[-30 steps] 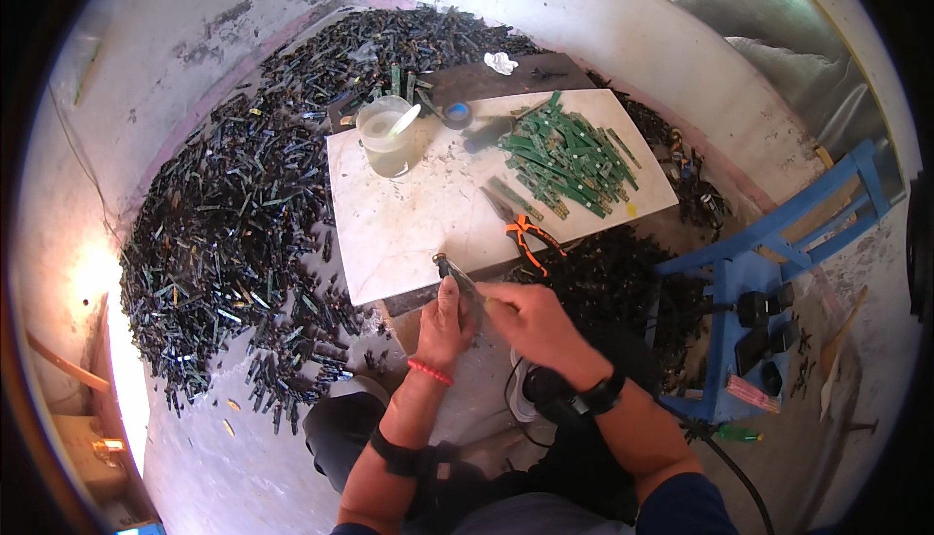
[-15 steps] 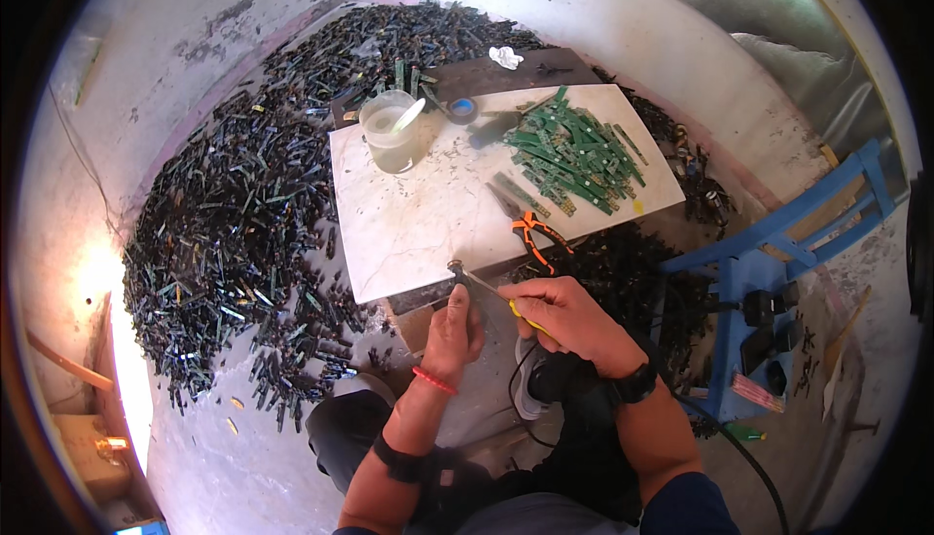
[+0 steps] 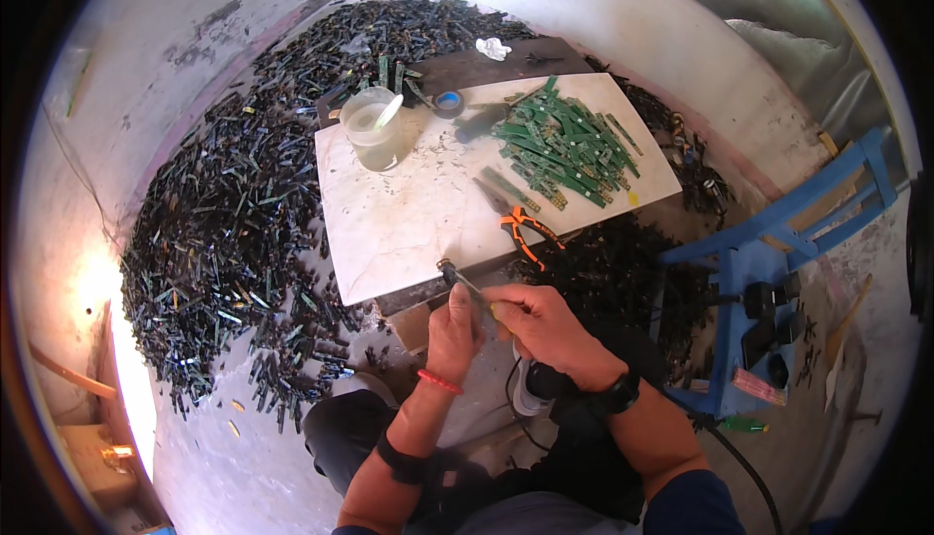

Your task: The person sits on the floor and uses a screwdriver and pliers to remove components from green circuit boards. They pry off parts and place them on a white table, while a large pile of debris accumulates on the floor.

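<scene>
My left hand [image 3: 452, 331] is closed round a small dark strip [image 3: 449, 270], its brownish tip poking up past the thumb at the near edge of the white board [image 3: 375, 233]. My right hand [image 3: 545, 326] is closed on a slim metal tool [image 3: 471, 287] with a yellow handle, which looks like a screwdriver. Its shaft reaches across to the strip, but the fingers hide most of the handle. Beyond my right hand, pliers [image 3: 523, 228] with orange and black handles lie at the board's edge, their jaws on it.
On the board are a heap of green circuit-board strips [image 3: 569, 141], a cloudy plastic tub [image 3: 373, 136] with a white spoon and a blue-cored tape roll [image 3: 449, 102]. Dark strips [image 3: 233, 204] cover the floor at left. A blue chair [image 3: 725, 340] stands at right, a black cable beside it.
My right hand has moved slightly left, bringing the tool closer along the strip, and its fingers now cover more of the yellow handle. The whole view has shifted a little.
</scene>
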Demonstrator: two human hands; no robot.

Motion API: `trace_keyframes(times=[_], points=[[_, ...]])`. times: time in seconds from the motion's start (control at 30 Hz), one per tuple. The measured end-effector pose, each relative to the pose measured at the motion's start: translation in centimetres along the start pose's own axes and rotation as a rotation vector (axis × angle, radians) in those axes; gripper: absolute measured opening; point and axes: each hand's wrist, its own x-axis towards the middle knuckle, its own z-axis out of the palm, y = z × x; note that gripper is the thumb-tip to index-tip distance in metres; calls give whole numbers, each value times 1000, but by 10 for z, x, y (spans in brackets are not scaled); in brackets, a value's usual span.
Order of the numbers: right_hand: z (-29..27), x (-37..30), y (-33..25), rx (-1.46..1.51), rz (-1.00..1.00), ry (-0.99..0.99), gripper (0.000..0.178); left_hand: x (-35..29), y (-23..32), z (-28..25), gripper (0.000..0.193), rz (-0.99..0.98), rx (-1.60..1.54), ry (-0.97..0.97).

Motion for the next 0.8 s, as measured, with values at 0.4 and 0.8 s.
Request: trace_keyframes(times=[0.4, 0.8], points=[[16, 0, 13, -648, -471, 288, 25, 1, 1, -7, 53, -134, -152, -26], [9, -7, 2, 136, 38, 69, 30, -7, 13, -8, 57, -156, -110, -23]])
